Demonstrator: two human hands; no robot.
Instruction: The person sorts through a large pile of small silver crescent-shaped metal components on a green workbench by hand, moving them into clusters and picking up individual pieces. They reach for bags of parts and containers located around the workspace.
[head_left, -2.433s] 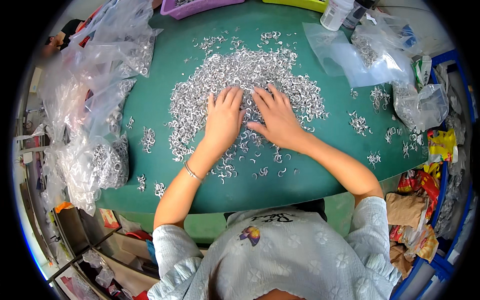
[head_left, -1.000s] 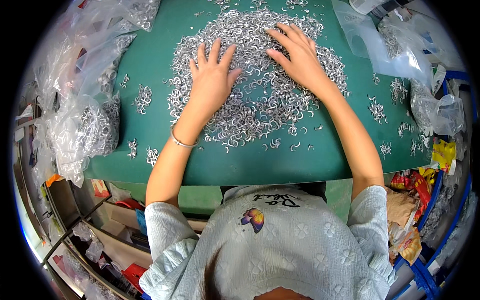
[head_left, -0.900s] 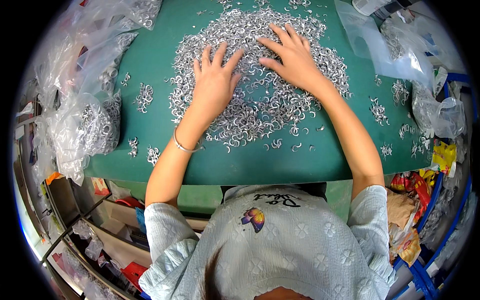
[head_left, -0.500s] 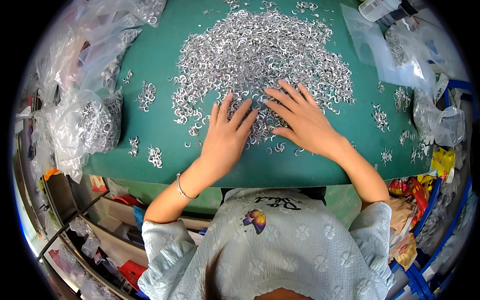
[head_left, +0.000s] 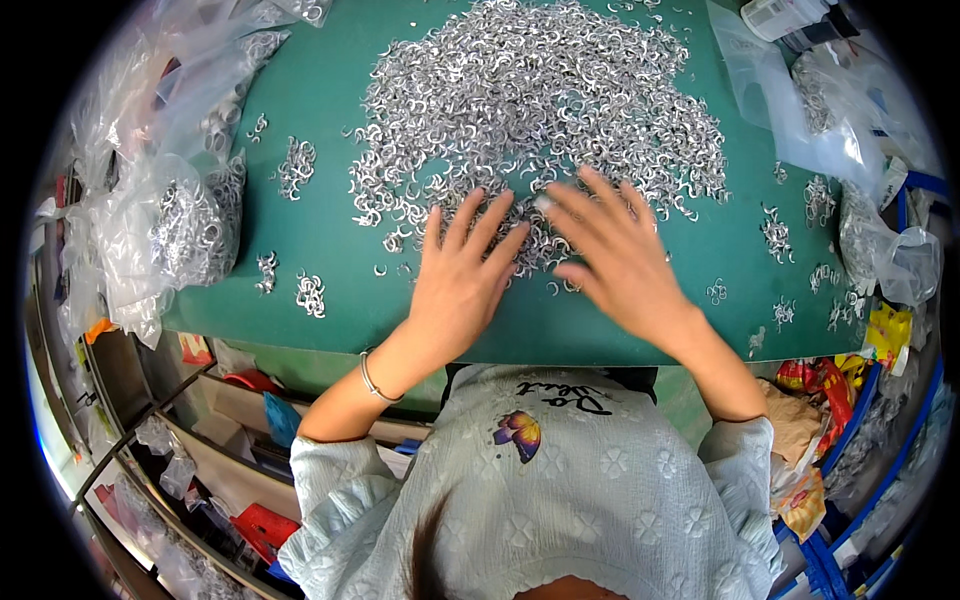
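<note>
A wide heap of small silvery C-shaped metal pieces (head_left: 540, 90) covers the middle of the green table (head_left: 340, 240). At the heap's near edge, my left hand (head_left: 460, 265) lies palm down with its fingers spread over the pieces. My right hand (head_left: 620, 245) is beside it on the right, also palm down with fingers apart and slightly blurred by motion. Between the two hands are loose metal pieces (head_left: 540, 245). Neither hand grips anything; what lies beneath the palms is hidden.
Small separate piles (head_left: 297, 168) of the pieces lie left of the heap, and more piles (head_left: 776, 235) lie to the right. Clear plastic bags with metal pieces (head_left: 195, 235) line the left edge. Another bag (head_left: 885, 245) and a white tub (head_left: 780, 15) stand on the right.
My right hand has shifted slightly right and its fingers have moved. My left hand stays spread near the same spot. The view has shifted a little.
</note>
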